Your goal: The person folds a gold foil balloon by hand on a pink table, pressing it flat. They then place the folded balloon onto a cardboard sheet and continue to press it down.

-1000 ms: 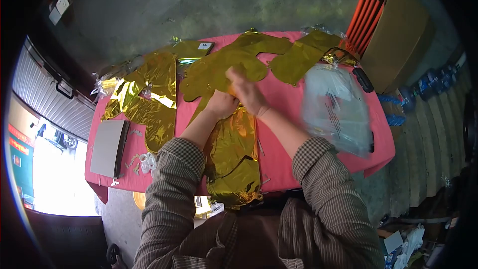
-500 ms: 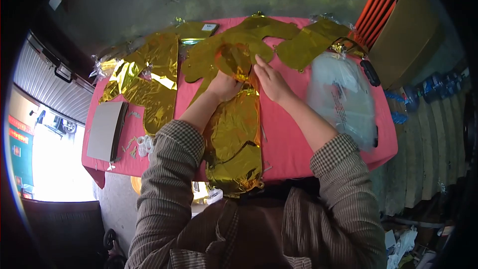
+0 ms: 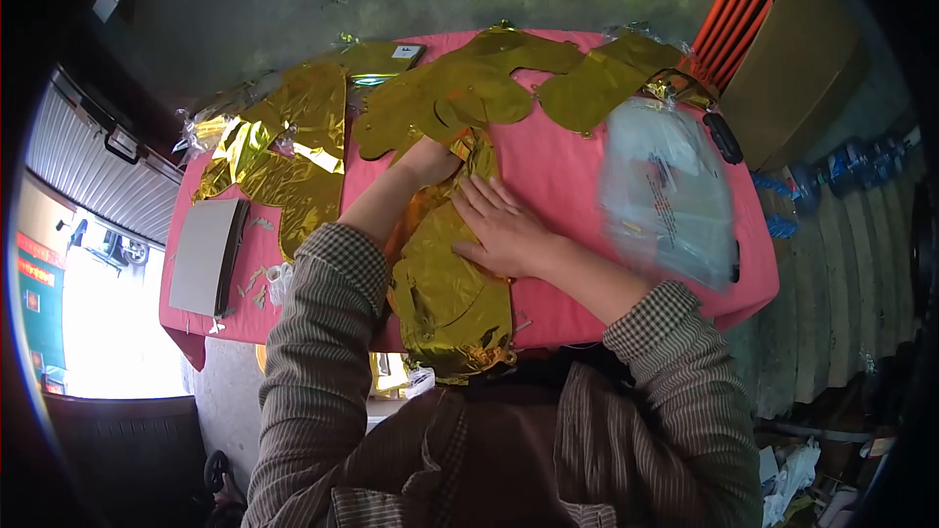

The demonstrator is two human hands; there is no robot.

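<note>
A flat gold foil balloon point(image 3: 445, 308) lies lengthwise in front of me, its near end at the table's front edge. My left hand point(image 3: 430, 162) is closed on its upper part, where the foil is bunched; some of the fingertips are hidden. Flat on the same foil, just below and to the right, rests my right hand point(image 3: 504, 230) with its fingers stretched out. Beyond my hands another flat gold foil piece point(image 3: 391, 112) spreads across the far side.
More gold foil point(image 3: 313, 191) lies left on the pink tablecloth point(image 3: 558, 279), near a grey box point(image 3: 205, 256) and a white roll point(image 3: 280, 284). To the right are a clear plastic bag point(image 3: 670, 200) and a black object point(image 3: 724, 140). A cardboard sheet point(image 3: 797, 68) leans behind.
My right hand has come down and left, from raised beside the foil to flat on it. My left hand has shifted slightly left, and the raised foil top has folded down.
</note>
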